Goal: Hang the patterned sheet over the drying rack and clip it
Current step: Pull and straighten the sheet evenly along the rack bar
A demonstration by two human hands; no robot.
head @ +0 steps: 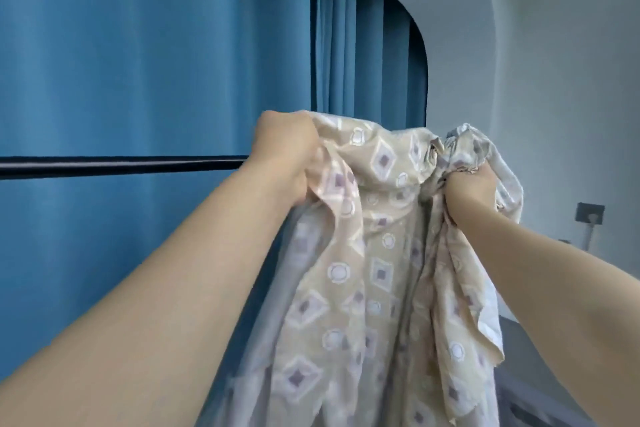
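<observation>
Both arms reach up and forward. The left grip point(284, 152) is clenched on the upper edge of the patterned sheet point(374, 270), and the right grip point(467, 184) grasps a bunched wad of the same sheet. The beige cloth with diamonds and circles hangs down between the arms, raised level with the dark rack bar point(121, 165), in front of blue curtains point(156, 62)

**Sheet held up at the rail**

Left hand point(284, 152) and right hand point(465, 189) gripping bunched beige cotton sheet with lilac diamonds and circles point(374, 270), raised before thin black horizontal metal rail point(121, 166). Behind, pleated blue curtain point(156, 62).
</observation>
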